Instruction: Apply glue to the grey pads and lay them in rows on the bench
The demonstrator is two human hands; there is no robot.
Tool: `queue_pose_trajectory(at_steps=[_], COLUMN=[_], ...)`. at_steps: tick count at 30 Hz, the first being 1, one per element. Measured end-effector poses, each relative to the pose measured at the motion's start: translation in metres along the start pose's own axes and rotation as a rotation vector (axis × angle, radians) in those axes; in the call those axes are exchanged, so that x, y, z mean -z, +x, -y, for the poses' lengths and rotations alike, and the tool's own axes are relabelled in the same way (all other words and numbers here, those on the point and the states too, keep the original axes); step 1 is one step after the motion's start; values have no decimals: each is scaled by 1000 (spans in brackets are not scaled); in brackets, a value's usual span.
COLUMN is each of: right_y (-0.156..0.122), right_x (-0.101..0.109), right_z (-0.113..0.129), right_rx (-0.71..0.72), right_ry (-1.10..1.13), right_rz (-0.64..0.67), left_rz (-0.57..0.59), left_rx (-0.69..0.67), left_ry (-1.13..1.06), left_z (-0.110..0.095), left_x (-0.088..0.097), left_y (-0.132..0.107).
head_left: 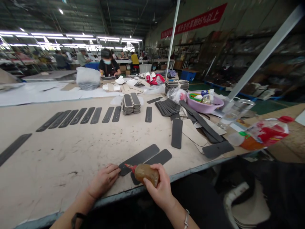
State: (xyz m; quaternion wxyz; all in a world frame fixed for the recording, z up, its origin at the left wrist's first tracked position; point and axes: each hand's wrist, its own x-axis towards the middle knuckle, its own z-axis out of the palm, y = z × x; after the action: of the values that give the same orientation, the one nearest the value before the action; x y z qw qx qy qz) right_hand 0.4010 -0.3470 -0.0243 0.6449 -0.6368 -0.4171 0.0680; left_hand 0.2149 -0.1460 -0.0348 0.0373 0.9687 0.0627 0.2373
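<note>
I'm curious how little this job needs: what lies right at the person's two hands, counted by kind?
Upper strip, touched by the left hand, and lower strip, both dark: 2
Brown squeeze bottle, in the right hand: 1
Total: 3

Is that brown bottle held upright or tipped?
Tipped: the brown bottle lies sideways in the right hand, red nozzle toward the dark strip.

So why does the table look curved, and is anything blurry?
Head view: the wide lens bows the table and leans the white pole; ceiling strip lights glare; the red-capped bottle at right smears; right hand and squeeze bottle are sharper.
</note>
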Motion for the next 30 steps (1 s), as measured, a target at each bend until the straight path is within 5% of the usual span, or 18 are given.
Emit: queue_pose_trajectory(at_steps=[9,25,30], right_y=[5,37,34], right_x=[-6,43,39], right_z=[9,-30,-22], right_rx=[116,97,98], right_ry=[-162,-564,-462], right_rz=[100,-221,-231], left_rz=[17,-100,-75], left_rx=[4,-88,-48], left_ry=[-22,27,9], left_z=[-1,2,1], left_x=[1,4,4], left_y=[3,11,11])
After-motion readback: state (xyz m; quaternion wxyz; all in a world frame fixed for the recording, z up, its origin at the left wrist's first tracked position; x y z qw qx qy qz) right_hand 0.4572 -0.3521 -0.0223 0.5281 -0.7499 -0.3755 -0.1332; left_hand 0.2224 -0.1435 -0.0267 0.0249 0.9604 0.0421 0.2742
